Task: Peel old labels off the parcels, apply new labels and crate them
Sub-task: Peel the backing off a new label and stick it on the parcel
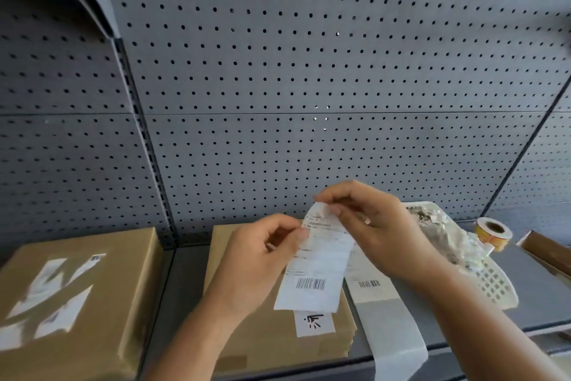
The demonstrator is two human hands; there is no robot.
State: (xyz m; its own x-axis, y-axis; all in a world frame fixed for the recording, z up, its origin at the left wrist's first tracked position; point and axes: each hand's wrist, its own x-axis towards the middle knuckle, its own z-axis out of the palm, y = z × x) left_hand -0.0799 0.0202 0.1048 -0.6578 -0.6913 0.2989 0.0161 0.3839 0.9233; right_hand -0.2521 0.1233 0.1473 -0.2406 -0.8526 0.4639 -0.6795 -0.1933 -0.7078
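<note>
Left parcel (77,297): brown box, well to the left of the left hand; torn white label remnants (49,285) stuck on its top face; stands on the grey shelf (182,288).

Pegboard (309,71): grey, perforated, rising behind both hands.

Middle parcel (256,346): brown, flat on the shelf directly under the left hand; small white sticker (314,323) with black marks on its top, below the held label.

Left hand (262,260): fingers curled, thumb and fingertip pinching the label's left edge near its top.

Label (315,272): white sheet with printed lines and a barcode low down; held up between the two hands above the middle parcel; its top curls over, its lower end hangs just above the sticker.

Right hand (380,232): higher than the left hand; fingers bent, pinching the label's top corner.

Paper strip (383,319): long, white, with a small barcode; lies below the right hand, just right of the middle parcel, its end hanging over the shelf's front edge.

Basket (494,285): white, latticed, behind and to the right of the right hand; holds crumpled paper scraps (445,232).

Roll (493,234): yellow-rimmed, on the shelf right of the basket.

Box (547,254): brown, at the far right, only partly in view.
</note>
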